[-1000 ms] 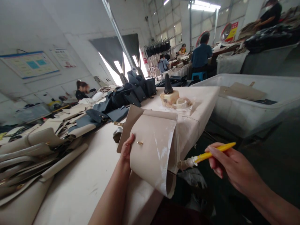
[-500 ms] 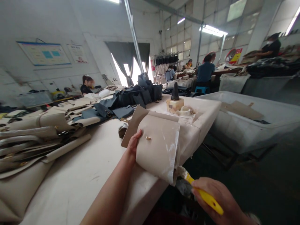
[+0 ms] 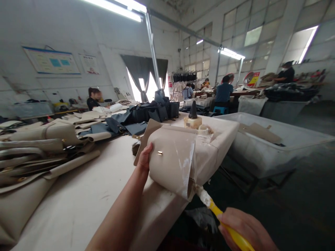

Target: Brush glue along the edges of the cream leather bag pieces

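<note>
A beige handbag body [image 3: 171, 157] with a small gold clasp lies over the table's near edge, its open side facing right. Along that side run shiny whitish smears. My left hand [image 3: 144, 156] grips the bag at its left, thumb on the front panel; the other fingers are hidden behind it. In my right hand [image 3: 247, 226] is a yellow-handled brush [image 3: 216, 211], its bristles caked white. The brush tip is at the lower right corner of the bag's open edge; whether it touches I cannot tell.
Beige bag pieces [image 3: 47, 146] pile up on the left, dark blue bags [image 3: 146, 113] behind. A black cone on a block [image 3: 193, 120] and a white roll [image 3: 204, 130] stand on the table [image 3: 104, 195]. A white bin [image 3: 261, 157] stands right; several people work farther back.
The brush has shifted slightly down and right with my right hand. The bag has turned a little, its open edge gaping wider. The whole view has shifted slightly.
</note>
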The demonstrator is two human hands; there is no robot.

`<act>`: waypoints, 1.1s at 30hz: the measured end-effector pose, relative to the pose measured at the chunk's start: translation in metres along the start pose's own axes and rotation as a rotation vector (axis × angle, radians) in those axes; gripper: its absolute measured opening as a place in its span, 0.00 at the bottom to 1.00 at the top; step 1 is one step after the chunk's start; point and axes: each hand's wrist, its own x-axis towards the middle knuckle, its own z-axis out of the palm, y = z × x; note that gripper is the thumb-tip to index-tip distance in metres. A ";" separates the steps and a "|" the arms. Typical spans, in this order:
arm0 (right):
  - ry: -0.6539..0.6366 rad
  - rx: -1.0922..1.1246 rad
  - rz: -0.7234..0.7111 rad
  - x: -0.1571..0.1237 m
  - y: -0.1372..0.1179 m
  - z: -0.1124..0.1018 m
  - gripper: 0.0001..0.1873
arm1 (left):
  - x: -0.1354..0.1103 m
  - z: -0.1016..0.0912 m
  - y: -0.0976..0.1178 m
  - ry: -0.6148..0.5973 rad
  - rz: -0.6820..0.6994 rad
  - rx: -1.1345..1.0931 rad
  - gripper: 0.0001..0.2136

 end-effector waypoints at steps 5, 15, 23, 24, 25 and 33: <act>-0.106 0.015 -0.148 0.020 0.008 0.018 0.07 | 0.000 0.000 0.000 -0.014 0.043 -0.002 0.09; -0.148 -0.012 -0.224 0.025 -0.002 0.002 0.08 | 0.000 -0.003 0.002 -0.039 0.086 0.032 0.11; -0.213 -0.016 -0.208 0.029 0.002 0.021 0.08 | 0.000 -0.003 0.001 -0.032 0.068 0.047 0.10; -0.228 -0.020 -0.217 0.029 0.003 0.024 0.08 | 0.000 -0.002 0.001 -0.039 0.062 0.043 0.10; -0.236 -0.023 -0.227 0.029 0.003 0.025 0.08 | 0.000 -0.002 0.001 -0.048 0.057 0.037 0.10; -0.167 -0.048 -0.300 0.036 -0.012 0.015 0.07 | 0.001 -0.004 0.000 -0.044 0.052 0.010 0.09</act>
